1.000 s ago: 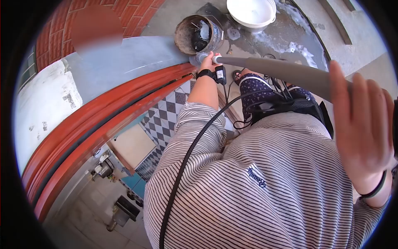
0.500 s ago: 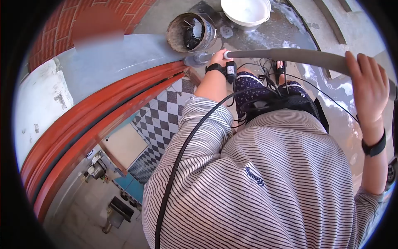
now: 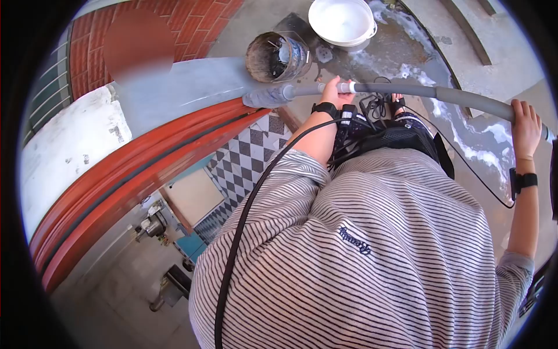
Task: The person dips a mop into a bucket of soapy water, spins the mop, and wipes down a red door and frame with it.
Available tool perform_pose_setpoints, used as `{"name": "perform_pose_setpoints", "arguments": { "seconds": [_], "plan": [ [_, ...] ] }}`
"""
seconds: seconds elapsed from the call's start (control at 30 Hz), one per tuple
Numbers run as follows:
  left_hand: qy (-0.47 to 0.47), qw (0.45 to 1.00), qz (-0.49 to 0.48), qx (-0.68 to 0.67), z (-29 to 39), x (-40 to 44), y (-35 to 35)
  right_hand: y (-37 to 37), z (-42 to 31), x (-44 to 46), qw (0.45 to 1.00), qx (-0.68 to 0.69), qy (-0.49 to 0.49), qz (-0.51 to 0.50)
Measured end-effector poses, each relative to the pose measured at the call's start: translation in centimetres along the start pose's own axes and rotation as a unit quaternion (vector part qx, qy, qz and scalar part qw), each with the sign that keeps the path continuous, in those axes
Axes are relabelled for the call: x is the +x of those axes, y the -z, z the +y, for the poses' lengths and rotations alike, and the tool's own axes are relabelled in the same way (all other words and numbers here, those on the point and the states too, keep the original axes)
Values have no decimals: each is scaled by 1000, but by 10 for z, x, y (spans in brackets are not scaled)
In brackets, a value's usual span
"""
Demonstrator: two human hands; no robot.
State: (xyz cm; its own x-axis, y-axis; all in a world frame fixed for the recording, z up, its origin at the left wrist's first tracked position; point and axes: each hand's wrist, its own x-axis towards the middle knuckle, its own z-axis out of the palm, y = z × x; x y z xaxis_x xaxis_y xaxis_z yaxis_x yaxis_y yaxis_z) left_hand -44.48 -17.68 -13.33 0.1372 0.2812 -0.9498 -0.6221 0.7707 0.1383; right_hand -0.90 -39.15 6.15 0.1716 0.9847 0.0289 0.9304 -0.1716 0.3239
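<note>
A long grey pole point(image 3: 442, 94) runs across the upper part of the view. My left hand point(image 3: 337, 93) is wrapped round it near a white collar. At its left end a greyish brush-like head point(image 3: 264, 97) rests against the red frame point(image 3: 174, 136) and the grey ledge point(image 3: 192, 87). My right hand point(image 3: 526, 125) grips the pole far to the right, close to its blue-tipped end. Both wrists wear black bands.
A dirty metal bucket point(image 3: 267, 58) and a white basin point(image 3: 343, 22) stand on the wet, foamy floor beyond my hands. Black cables hang across my body. Checkered tiles point(image 3: 244, 154) show below the red frame. Concrete steps point(image 3: 471, 35) rise at upper right.
The pole and brush head have shifted relative to the ledge, with more of the head showing now. My left hand has moved right, and my right hand has moved up and outward along the edge.
</note>
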Motion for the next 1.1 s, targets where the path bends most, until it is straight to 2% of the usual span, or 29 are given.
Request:
{"name": "perform_pose_setpoints", "arguments": {
  "seconds": [0.07, 0.23, 0.37, 0.43, 0.53, 0.63, 0.77, 0.83, 0.97, 1.1],
  "plan": [
    [0, 999, -41, -11, -11, -14, -8, -33, 29, -5, 1000, 10, -7, -7],
    [-44, 997, -53, 36, -25, -78, -35, -118, 72, -16, 998, 45, -36, -34],
    [-88, 991, -87, 60, -25, -126, -45, -155, 62, -19, 990, 121, -62, -21],
    [-65, 985, -144, 72, -20, -143, -44, -163, 55, -19, 987, 144, -65, -20],
    [-111, 972, -157, 136, -14, -173, -49, -176, 41, -19, 980, 183, -64, -35],
    [-136, 960, -176, 168, -7, -171, -36, -182, 20, -21, 974, 211, -45, -65],
    [-98, 970, -169, 147, -4, -160, -26, -197, 21, -32, 971, 208, -39, -110],
    [-93, 961, -203, 160, -5, -162, -28, -187, 30, -33, 974, 194, -45, -110],
    [-73, 962, -196, 173, -11, -139, -28, -160, 61, -34, 987, 137, -48, -75],
    [-71, 971, -167, 153, -16, -113, -28, -73, 65, -20, 995, 77, -43, -43]
  ]
}}
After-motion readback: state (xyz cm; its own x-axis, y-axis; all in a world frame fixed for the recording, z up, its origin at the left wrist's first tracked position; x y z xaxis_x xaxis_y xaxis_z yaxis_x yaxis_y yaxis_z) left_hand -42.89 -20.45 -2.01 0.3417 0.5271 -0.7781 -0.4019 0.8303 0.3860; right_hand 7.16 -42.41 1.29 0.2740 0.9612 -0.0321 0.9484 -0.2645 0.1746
